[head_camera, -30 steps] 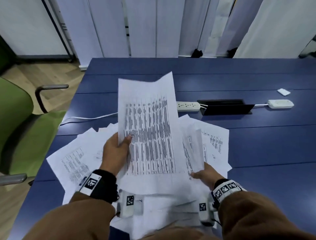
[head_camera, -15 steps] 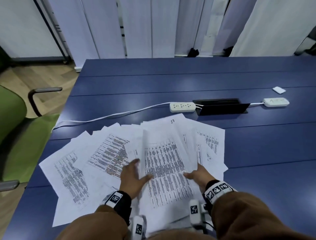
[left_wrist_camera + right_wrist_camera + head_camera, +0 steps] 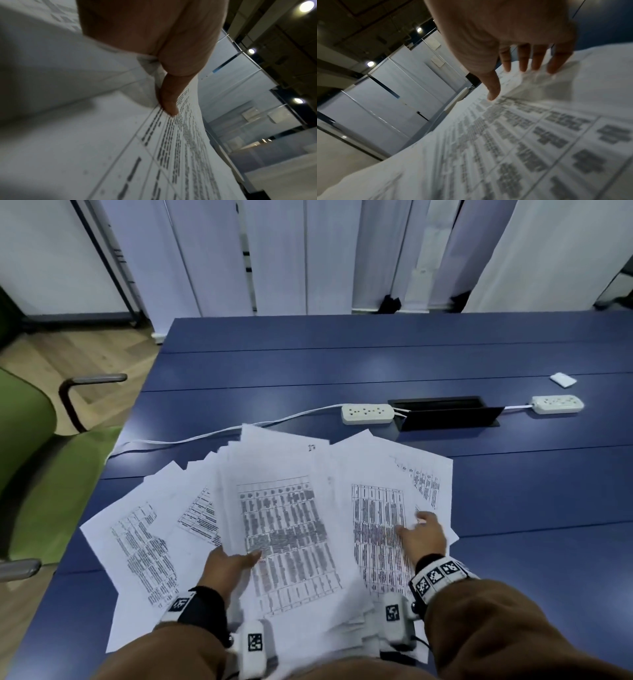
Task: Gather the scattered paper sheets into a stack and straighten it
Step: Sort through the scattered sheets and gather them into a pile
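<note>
Left hand (image 3: 226,568) pinches printed sheets (image 3: 287,529); right hand (image 3: 423,537) fingers (image 3: 523,59) splayed flat on them.

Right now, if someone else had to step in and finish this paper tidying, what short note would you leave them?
Left hand: pinches the left edge of the middle bundle of sheets, thumb on top.
Right hand: open, fingers spread flat on the right-hand sheets.
Papers: fanned in an overlapping spread at the near edge of the blue table; loose sheets stick out far left.
Done: some sheets bunched in the middle.
Left: pull in both sides, square the stack.
</note>
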`<act>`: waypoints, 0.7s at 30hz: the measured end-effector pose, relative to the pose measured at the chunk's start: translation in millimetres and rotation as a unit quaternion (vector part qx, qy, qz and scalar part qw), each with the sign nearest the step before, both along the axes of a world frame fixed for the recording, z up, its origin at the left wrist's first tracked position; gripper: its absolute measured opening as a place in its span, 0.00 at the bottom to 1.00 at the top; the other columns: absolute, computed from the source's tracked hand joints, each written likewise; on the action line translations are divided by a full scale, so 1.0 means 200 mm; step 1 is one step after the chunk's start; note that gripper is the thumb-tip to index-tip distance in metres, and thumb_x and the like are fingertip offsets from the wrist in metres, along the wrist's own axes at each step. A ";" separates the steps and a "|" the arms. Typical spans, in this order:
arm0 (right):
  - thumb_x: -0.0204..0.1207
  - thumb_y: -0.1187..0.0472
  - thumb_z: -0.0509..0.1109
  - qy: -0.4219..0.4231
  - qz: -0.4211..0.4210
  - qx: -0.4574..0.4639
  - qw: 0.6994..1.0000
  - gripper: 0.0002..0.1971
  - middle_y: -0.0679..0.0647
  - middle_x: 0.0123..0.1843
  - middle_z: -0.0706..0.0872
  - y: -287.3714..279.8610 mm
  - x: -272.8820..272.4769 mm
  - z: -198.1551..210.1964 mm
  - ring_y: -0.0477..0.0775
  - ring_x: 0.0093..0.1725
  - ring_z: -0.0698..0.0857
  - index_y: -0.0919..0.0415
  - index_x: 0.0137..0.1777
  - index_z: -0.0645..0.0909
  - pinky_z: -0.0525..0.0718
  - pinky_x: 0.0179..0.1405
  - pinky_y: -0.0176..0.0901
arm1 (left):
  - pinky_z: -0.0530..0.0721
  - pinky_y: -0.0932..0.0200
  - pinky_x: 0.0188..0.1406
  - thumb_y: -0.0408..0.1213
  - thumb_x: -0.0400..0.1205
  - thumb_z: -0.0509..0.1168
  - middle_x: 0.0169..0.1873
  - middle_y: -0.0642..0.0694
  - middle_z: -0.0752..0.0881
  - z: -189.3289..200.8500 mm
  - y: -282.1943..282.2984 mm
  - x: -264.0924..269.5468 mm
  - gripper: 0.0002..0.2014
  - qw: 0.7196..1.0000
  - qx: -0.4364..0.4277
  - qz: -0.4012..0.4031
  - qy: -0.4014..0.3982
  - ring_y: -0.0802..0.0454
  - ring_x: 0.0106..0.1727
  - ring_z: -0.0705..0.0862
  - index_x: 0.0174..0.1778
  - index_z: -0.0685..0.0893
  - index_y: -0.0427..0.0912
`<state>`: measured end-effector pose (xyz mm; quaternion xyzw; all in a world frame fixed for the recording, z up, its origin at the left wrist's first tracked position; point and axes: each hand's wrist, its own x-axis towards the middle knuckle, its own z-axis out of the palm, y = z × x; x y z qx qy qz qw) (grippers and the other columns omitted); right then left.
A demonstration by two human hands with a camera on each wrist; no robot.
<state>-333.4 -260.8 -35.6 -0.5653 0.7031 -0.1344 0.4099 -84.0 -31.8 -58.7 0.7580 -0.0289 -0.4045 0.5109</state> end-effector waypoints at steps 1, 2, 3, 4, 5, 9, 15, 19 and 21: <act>0.67 0.48 0.80 0.099 0.000 -0.004 0.995 0.36 0.66 0.70 0.76 -0.01 -0.04 0.01 0.68 0.68 0.75 0.59 0.71 0.70 0.74 0.70 0.57 | 0.79 0.47 0.55 0.30 0.71 0.79 0.57 0.28 0.85 -0.04 0.04 0.04 0.29 1.000 0.013 0.010 0.011 0.32 0.56 0.83 0.64 0.76 0.26; 0.64 0.41 0.79 0.177 0.017 0.003 0.984 0.43 0.67 0.73 0.70 -0.03 -0.07 -0.01 0.69 0.72 0.69 0.61 0.74 0.67 0.69 0.73 0.56 | 0.79 0.46 0.58 0.31 0.70 0.80 0.61 0.27 0.83 -0.05 0.06 0.06 0.33 0.999 0.023 0.020 0.021 0.31 0.59 0.82 0.68 0.74 0.25; 0.61 0.35 0.79 0.215 0.039 0.010 0.976 0.49 0.68 0.75 0.67 -0.03 -0.08 -0.01 0.69 0.73 0.67 0.62 0.76 0.64 0.66 0.74 0.56 | 0.77 0.44 0.62 0.32 0.70 0.80 0.66 0.26 0.80 -0.08 0.09 0.07 0.39 0.999 0.030 0.025 0.031 0.30 0.64 0.80 0.72 0.69 0.24; 0.58 0.33 0.79 0.213 0.058 0.018 0.975 0.53 0.69 0.75 0.66 -0.03 -0.09 -0.02 0.69 0.74 0.67 0.63 0.77 0.63 0.66 0.74 0.56 | 0.75 0.42 0.67 0.33 0.70 0.80 0.71 0.26 0.75 -0.09 0.11 0.08 0.44 0.998 0.036 0.031 0.035 0.29 0.69 0.76 0.77 0.63 0.24; 0.57 0.33 0.80 0.168 0.068 0.024 0.983 0.55 0.69 0.75 0.66 -0.04 -0.09 -0.03 0.70 0.74 0.68 0.63 0.77 0.62 0.68 0.73 0.58 | 0.72 0.40 0.71 0.33 0.71 0.80 0.75 0.26 0.71 -0.11 0.12 0.08 0.48 0.998 0.039 0.037 0.039 0.29 0.73 0.73 0.80 0.57 0.25; 0.66 0.50 0.82 -0.008 0.085 0.085 0.993 0.46 0.66 0.75 0.72 -0.06 -0.04 -0.07 0.68 0.72 0.74 0.66 0.77 0.61 0.74 0.70 0.57 | 0.71 0.39 0.73 0.41 0.63 0.85 0.77 0.27 0.69 -0.13 0.12 0.07 0.58 0.998 0.034 0.032 0.041 0.29 0.75 0.71 0.81 0.56 0.25; 0.69 0.52 0.79 0.018 0.085 0.011 0.996 0.38 0.64 0.76 0.74 -0.11 0.00 -0.10 0.66 0.73 0.75 0.68 0.75 0.70 0.73 0.73 0.58 | 0.69 0.40 0.75 0.45 0.61 0.85 0.77 0.26 0.68 -0.14 0.12 0.06 0.61 0.998 0.017 0.022 0.056 0.30 0.76 0.70 0.81 0.55 0.24; 0.72 0.50 0.76 0.112 0.109 -0.111 0.981 0.22 0.60 0.63 0.79 -0.16 0.01 -0.07 0.65 0.59 0.81 0.65 0.59 0.84 0.80 0.61 0.60 | 0.63 0.39 0.77 0.42 0.64 0.83 0.79 0.27 0.65 -0.16 0.14 0.05 0.58 0.997 0.015 0.020 0.072 0.31 0.79 0.65 0.81 0.54 0.25; 0.75 0.56 0.72 0.111 0.091 -0.133 0.981 0.16 0.63 0.60 0.79 -0.19 0.01 -0.06 0.67 0.54 0.82 0.68 0.55 0.83 0.83 0.54 0.59 | 0.64 0.39 0.76 0.41 0.68 0.81 0.80 0.28 0.64 -0.16 0.14 0.03 0.55 0.997 0.007 0.027 0.068 0.32 0.79 0.66 0.82 0.54 0.26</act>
